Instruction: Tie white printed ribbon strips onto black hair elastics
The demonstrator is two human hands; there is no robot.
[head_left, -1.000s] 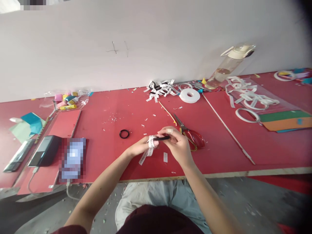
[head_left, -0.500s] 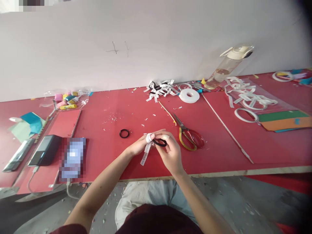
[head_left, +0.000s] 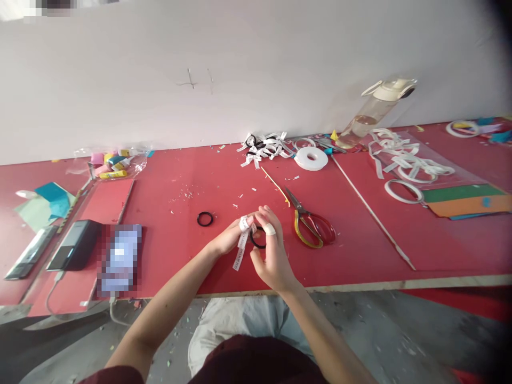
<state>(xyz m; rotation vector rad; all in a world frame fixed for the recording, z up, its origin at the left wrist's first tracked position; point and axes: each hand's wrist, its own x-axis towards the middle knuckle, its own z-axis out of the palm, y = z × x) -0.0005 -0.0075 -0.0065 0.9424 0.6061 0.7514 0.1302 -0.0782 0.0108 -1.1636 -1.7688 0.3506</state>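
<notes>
Over the near edge of the red table (head_left: pixel 360 250), my left hand (head_left: pixel 228 240) pinches a white printed ribbon strip (head_left: pixel 241 250), looped round a fingertip with its tail hanging down. My right hand (head_left: pixel 272 256) holds a small black elastic ring (head_left: pixel 257 238) against that ribbon, fingers curled, with a white wrap on one fingertip. A second black elastic ring (head_left: pixel 205 218) lies flat on the table to the left of my hands. Red-handled scissors (head_left: pixel 310 221) lie shut just right of my right hand.
A pile of finished ribbon pieces (head_left: pixel 262 146) and a white tape roll (head_left: pixel 311 158) sit at the back. A clear water bottle (head_left: pixel 370 114) leans on the wall. Loose white strips (head_left: pixel 404 154), coloured paper (head_left: pixel 468 200), a thin stick (head_left: pixel 372 213). Phone (head_left: pixel 119 258), black box (head_left: pixel 74 245), glue sticks (head_left: pixel 112 162) on the left.
My right hand has turned the black ring from edge-on to face-up and brought it down and left against the ribbon on my left fingertip. Both hands shifted slightly left.
</notes>
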